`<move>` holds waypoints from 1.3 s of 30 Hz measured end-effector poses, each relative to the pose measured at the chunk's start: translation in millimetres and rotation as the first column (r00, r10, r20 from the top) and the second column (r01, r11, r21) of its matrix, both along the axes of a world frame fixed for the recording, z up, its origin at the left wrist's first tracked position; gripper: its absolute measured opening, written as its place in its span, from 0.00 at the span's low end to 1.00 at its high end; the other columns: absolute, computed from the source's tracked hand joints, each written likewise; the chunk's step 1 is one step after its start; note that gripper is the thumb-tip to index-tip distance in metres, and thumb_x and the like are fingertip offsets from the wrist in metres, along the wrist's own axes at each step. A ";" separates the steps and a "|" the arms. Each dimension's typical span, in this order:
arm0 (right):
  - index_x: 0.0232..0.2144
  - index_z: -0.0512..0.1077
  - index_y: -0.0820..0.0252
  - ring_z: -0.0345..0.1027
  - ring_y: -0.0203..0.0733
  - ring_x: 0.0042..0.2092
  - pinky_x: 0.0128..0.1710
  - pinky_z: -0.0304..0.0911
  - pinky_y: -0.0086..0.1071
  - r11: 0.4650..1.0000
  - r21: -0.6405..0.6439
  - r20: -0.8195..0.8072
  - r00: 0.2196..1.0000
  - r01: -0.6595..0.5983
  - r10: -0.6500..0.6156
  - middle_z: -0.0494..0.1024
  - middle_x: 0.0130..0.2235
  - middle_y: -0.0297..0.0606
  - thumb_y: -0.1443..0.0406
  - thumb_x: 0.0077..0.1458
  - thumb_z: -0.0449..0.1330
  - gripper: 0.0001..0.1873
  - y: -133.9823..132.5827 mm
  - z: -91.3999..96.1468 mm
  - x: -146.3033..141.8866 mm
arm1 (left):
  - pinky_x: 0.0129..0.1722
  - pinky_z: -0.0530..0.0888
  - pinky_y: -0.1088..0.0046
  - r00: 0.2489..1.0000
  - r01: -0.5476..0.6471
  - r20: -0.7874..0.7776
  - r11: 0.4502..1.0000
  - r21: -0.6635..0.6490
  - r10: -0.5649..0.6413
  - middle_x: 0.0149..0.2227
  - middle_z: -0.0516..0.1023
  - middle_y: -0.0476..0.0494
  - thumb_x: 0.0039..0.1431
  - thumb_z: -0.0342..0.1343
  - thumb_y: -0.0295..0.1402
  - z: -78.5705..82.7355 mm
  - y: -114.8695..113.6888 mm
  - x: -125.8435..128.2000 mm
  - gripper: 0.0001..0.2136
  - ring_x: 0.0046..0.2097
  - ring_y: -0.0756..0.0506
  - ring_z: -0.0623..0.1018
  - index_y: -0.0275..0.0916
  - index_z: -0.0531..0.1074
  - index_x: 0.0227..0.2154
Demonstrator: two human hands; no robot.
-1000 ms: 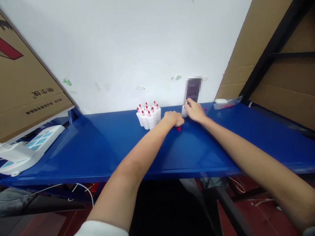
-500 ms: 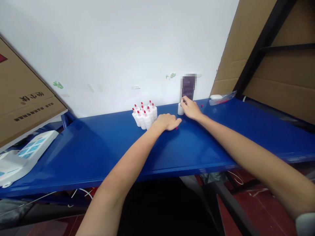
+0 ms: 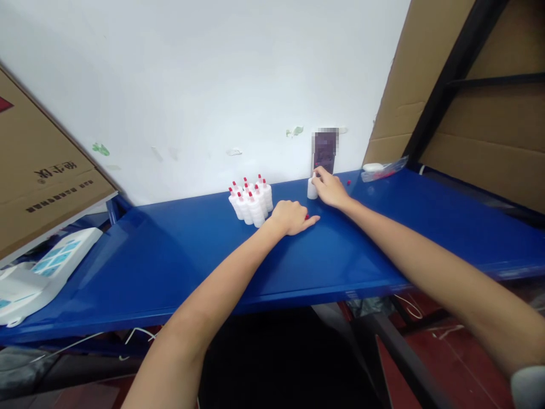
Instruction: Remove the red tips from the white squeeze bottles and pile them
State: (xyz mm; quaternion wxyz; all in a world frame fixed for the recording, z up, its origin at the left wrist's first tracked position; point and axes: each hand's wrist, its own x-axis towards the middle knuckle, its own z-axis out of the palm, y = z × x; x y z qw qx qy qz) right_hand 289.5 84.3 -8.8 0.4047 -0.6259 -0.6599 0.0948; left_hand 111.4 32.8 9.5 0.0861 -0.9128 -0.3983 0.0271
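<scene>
My right hand (image 3: 330,186) is closed on a small white bottle (image 3: 312,188), which stands upright on the blue table (image 3: 170,267). Its fingertips pinch around the bottle's upper part and hide the tip. To the left, my left hand (image 3: 292,217) is low over the tabletop, fingers curled and thumb stretched out. A small red cap (image 3: 306,216) shows between that thumb and the index finger. Just beyond my left wrist stands a tight cluster of white squeeze bottles (image 3: 251,204), several of them, all upright with red-capped tips.
Another red cap (image 3: 348,182) lies right of my right hand. A dark, partly blurred object (image 3: 324,153) leans against the white wall (image 3: 191,85). At back right sits a clear plastic bag (image 3: 385,170). A white device (image 3: 63,255) and a cardboard box (image 3: 42,165) occupy the left.
My left hand has shifted slightly right and turned, and the red cap now shows above the thumb instead of below it. My right hand stays at the bottle.
</scene>
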 end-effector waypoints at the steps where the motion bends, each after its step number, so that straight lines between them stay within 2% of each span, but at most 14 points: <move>1: 0.45 0.70 0.50 0.70 0.55 0.39 0.40 0.62 0.41 1.000 0.002 0.003 1.000 0.002 -0.002 0.79 0.36 0.40 0.59 0.61 0.50 0.12 0.5 -0.5 0.2 | 0.46 0.73 0.59 1.000 0.008 -0.001 1.000 0.001 -0.008 0.43 0.82 0.29 0.71 0.36 0.54 -0.3 -0.8 0.0 0.33 0.48 0.32 0.81 0.35 0.82 0.41; 4: 0.44 0.70 0.50 0.71 0.55 0.39 0.41 0.63 0.41 1.000 0.004 0.002 1.000 0.005 -0.005 0.79 0.37 0.40 0.59 0.61 0.51 0.12 1.8 -1.7 0.7 | 0.48 0.73 0.61 1.000 0.019 -0.002 1.000 -0.015 -0.019 0.44 0.82 0.30 0.72 0.38 0.51 0.1 -2.7 0.4 0.30 0.50 0.34 0.80 0.36 0.82 0.42; 12: 0.44 0.69 0.50 0.70 0.52 0.36 0.37 0.62 0.39 1.000 -0.001 -0.007 1.000 -0.009 0.009 0.78 0.34 0.38 0.59 0.60 0.50 0.13 0.2 -0.4 1.6 | 0.48 0.73 0.63 0.999 0.046 -0.016 0.998 -0.043 -0.047 0.43 0.82 0.32 0.73 0.41 0.46 2.8 -6.3 -1.1 0.25 0.49 0.36 0.81 0.35 0.81 0.42; 17: 0.39 0.68 0.52 0.69 0.48 0.36 0.38 0.61 0.37 0.996 0.021 -0.062 0.994 -0.084 0.085 0.77 0.34 0.37 0.60 0.57 0.51 0.09 -6.1 3.3 -2.4 | 0.43 0.74 0.62 0.989 0.147 -0.022 0.988 -0.051 -0.149 0.39 0.83 0.34 0.73 0.40 0.45 1.7 -14.7 -24.6 0.26 0.43 0.36 0.83 0.37 0.81 0.37; 20: 0.36 0.67 0.53 0.69 0.47 0.36 0.38 0.62 0.36 0.983 0.045 -0.109 0.977 -0.177 0.180 0.77 0.33 0.36 0.62 0.54 0.52 0.07 -8.2 1.6 -6.7 | 0.40 0.74 0.65 0.987 0.155 -0.026 0.986 -0.068 -0.157 0.37 0.83 0.35 0.73 0.41 0.45 2.2 -23.4 -44.9 0.25 0.40 0.38 0.83 0.38 0.80 0.35; 25: 0.39 0.69 0.53 0.70 0.47 0.37 0.38 0.65 0.37 0.927 -0.013 -0.153 0.917 -0.374 0.368 0.79 0.35 0.35 0.60 0.54 0.51 0.11 -13.5 -2.8 -15.6 | 0.35 0.70 0.69 0.976 0.207 0.099 0.971 -0.120 -0.196 0.33 0.82 0.38 0.73 0.43 0.42 1.7 -31.3 -70.4 0.23 0.35 0.42 0.81 0.37 0.77 0.29; 31: 0.36 0.73 0.58 0.70 0.45 0.37 0.36 0.64 0.35 0.805 -0.079 -0.203 0.800 -0.588 0.565 0.79 0.37 0.38 0.57 0.56 0.52 0.14 -29.9 3.2 -31.6 | 0.31 0.65 0.70 0.946 0.206 0.282 0.967 -0.148 -0.158 0.27 0.79 0.41 0.72 0.42 0.42 -4.0 -29.8 -74.9 0.23 0.28 0.46 0.76 0.37 0.75 0.26; 33: 0.34 0.73 0.58 0.70 0.45 0.38 0.39 0.64 0.36 0.780 -0.071 -0.141 0.781 -0.621 0.609 0.79 0.37 0.38 0.58 0.55 0.53 0.12 -35.7 5.2 -38.2 | 0.31 0.65 0.70 0.934 0.211 0.320 0.969 -0.129 -0.160 0.27 0.79 0.42 0.72 0.42 0.42 -4.6 -29.9 -73.4 0.24 0.28 0.47 0.76 0.37 0.75 0.26; 36: 0.33 0.73 0.57 0.71 0.47 0.41 0.44 0.63 0.37 0.770 -0.076 0.035 0.770 -0.633 0.637 0.79 0.38 0.38 0.61 0.51 0.55 0.10 -42.4 6.0 -47.3 | 0.32 0.65 0.71 0.919 0.216 0.355 0.972 -0.092 -0.171 0.28 0.79 0.43 0.72 0.42 0.41 -3.5 -30.2 -72.1 0.22 0.29 0.47 0.76 0.37 0.76 0.28; 39: 0.34 0.73 0.57 0.70 0.46 0.39 0.43 0.62 0.37 0.767 -0.097 0.110 0.759 -0.634 0.641 0.79 0.37 0.38 0.61 0.52 0.54 0.10 -45.9 6.2 -52.4 | 0.32 0.64 0.71 0.913 0.215 0.370 0.974 -0.075 -0.173 0.30 0.80 0.43 0.73 0.43 0.41 -2.0 -29.4 -73.4 0.22 0.29 0.47 0.75 0.37 0.76 0.30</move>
